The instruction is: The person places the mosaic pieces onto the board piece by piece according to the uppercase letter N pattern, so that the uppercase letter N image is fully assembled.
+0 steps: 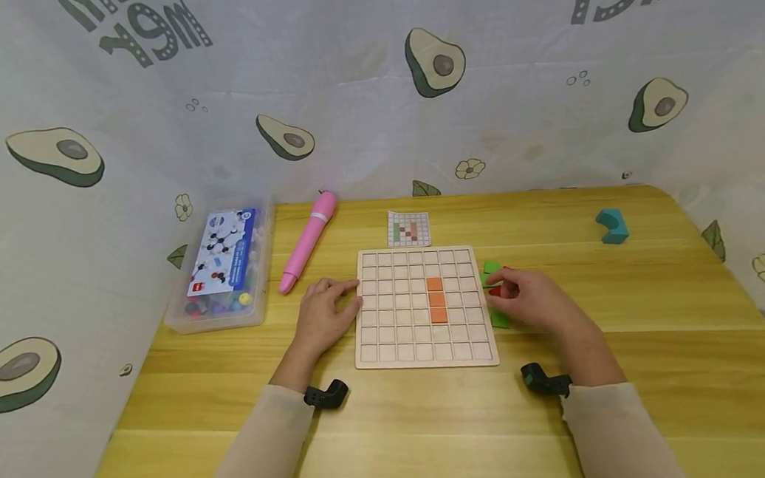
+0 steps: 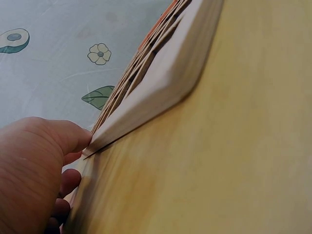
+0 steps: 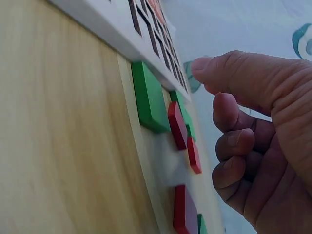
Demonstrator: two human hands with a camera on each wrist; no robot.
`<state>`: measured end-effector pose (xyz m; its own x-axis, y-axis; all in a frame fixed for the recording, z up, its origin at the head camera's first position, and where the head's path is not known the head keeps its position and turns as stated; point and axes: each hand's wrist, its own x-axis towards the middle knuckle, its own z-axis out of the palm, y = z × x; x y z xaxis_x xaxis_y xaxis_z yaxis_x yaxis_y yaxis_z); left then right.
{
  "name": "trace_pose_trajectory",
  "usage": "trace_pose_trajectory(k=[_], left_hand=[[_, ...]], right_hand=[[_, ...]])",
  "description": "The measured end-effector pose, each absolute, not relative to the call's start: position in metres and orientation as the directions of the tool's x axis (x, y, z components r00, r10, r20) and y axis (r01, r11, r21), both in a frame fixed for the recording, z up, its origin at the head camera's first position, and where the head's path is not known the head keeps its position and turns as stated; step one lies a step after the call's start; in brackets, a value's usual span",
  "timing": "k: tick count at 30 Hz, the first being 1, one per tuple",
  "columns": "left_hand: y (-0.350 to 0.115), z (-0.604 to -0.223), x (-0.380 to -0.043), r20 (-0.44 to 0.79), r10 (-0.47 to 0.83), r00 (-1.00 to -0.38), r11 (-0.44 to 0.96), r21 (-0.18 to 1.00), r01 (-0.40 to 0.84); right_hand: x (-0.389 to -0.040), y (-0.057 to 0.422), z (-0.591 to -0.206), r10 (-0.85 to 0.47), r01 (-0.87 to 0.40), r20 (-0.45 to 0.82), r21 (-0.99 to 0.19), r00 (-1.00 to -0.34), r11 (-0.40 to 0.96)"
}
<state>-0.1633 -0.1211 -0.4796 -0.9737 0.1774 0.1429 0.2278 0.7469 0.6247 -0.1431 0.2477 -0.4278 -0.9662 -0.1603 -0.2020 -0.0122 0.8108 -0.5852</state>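
A square wooden grid board [image 1: 395, 338] lies flat before me, with three orange tiles [image 1: 436, 299] in one column of its cells. My left hand [image 1: 321, 313] rests at the board's left edge, thumb and index fingertips touching the rim. Just off the right edge hovers my right hand [image 1: 529, 299], thumb and index spread a little apart, the other fingers loosely curled, nothing seen between them. Under and beside it lie green tiles [image 3: 150, 100] and red tiles [image 3: 178, 126] on the table, close along the board's edge; the hand partly hides them in the head view.
Behind the board lies a small printed grid card [image 1: 408, 229] with coloured squares. To the left are a pink pen-like stick [image 1: 307, 243] and a clear plastic box [image 1: 219, 269] of small coloured parts. A teal curved block [image 1: 613, 226] sits at the back right.
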Motion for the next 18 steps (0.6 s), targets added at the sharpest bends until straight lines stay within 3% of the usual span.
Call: trace_pose_trajectory(k=[18], left_hand=[[-0.121,-0.480,-0.164,0.149,0.180,-0.972,0.747,0.622,0.234]], right_hand=[[-0.147,0.267,-0.436,-0.030,0.144,-0.294,-0.553,-0.955,0.821]])
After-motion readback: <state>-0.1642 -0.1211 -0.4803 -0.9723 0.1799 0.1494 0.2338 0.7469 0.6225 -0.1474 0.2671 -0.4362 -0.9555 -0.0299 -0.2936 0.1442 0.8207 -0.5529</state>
